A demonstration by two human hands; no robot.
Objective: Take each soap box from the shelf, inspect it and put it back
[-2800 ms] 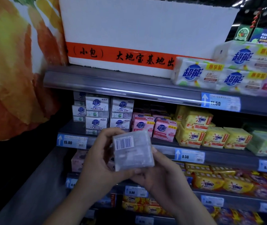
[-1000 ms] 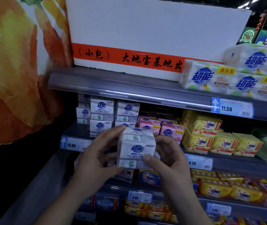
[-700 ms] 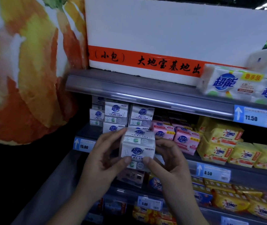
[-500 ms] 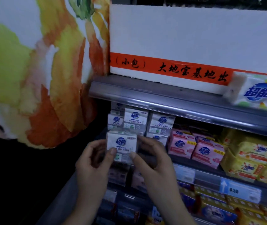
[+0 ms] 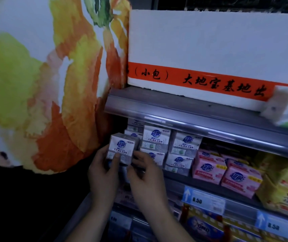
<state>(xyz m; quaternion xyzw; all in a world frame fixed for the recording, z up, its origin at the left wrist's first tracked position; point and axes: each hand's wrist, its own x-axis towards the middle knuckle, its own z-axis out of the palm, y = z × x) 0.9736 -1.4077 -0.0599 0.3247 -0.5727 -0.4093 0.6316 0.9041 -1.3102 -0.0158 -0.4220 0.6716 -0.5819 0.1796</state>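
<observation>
A white soap box (image 5: 122,148) with a blue logo is held upright, front face toward me, at the far left end of the middle shelf (image 5: 208,186). My left hand (image 5: 103,173) grips its left and lower edge, thumb on the front. My right hand (image 5: 145,173) holds its right lower corner with the fingertips. Stacked white soap boxes (image 5: 155,140) of the same kind stand just right of it and behind it. The box's underside is hidden by my fingers, so I cannot tell whether it rests on the shelf.
Pink soap packs (image 5: 227,173) and yellow packs (image 5: 284,187) fill the shelf further right. A white foam crate (image 5: 209,46) with an orange band sits on the upper shelf. A painted orange-and-yellow wall panel (image 5: 52,84) closes the left side. Price tags (image 5: 202,199) line the shelf edge.
Both hands turned the box from barcode side to front face, then carried it up and left to the end of the middle shelf. The view swung left with it.
</observation>
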